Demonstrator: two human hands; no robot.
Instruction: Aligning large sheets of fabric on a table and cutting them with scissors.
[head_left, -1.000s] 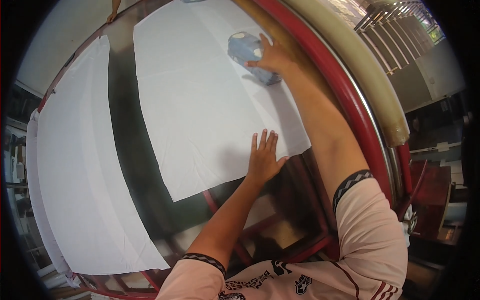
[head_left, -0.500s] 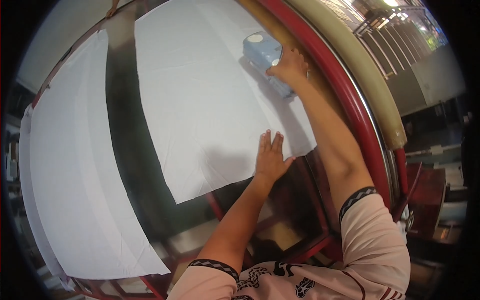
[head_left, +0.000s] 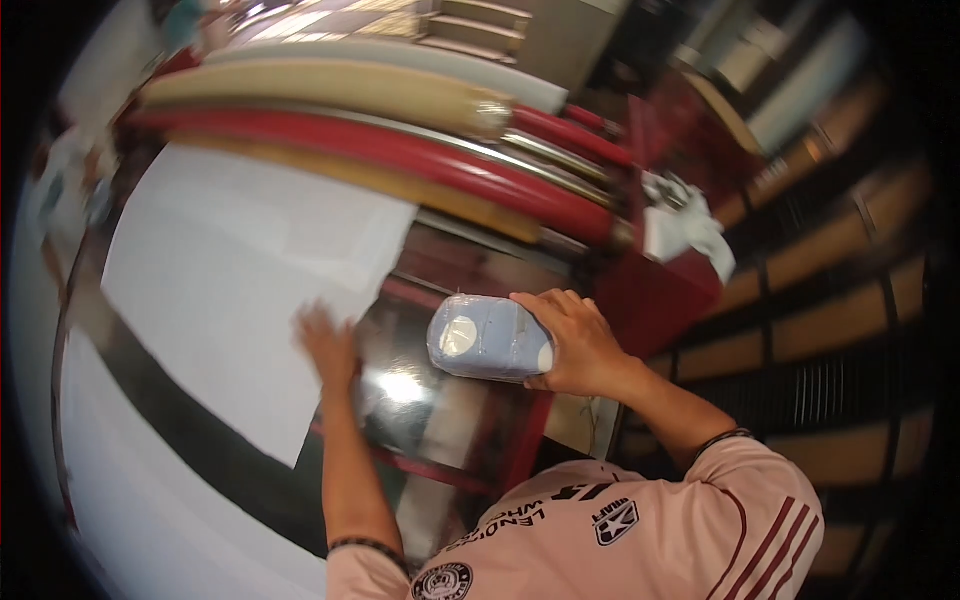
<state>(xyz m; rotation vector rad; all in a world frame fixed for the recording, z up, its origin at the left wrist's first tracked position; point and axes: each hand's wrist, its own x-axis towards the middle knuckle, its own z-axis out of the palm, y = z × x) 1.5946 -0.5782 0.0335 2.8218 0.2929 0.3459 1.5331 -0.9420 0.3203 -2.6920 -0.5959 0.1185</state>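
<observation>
The right hand [head_left: 580, 340] held a light-blue bundle [head_left: 480, 335] with pale spots, wrapped in clear film; its fingers were parted just enough to span the bundle's right end. The bundle was over the dark, glossy part of the surface [head_left: 425, 410], near the right edge; whether it touched there, I could not tell. The left hand [head_left: 328, 345] was blurred, its fingers spread and nothing visible in them, over the right side of a white sheet [head_left: 250, 250]. A dark strip [head_left: 190, 415] separated that sheet from a second sheet [head_left: 150, 480]. A red roller [head_left: 400, 155] and a tan roll [head_left: 300, 90] ran along the far edge. Beyond the left edge stood another person [head_left: 75, 180].
</observation>
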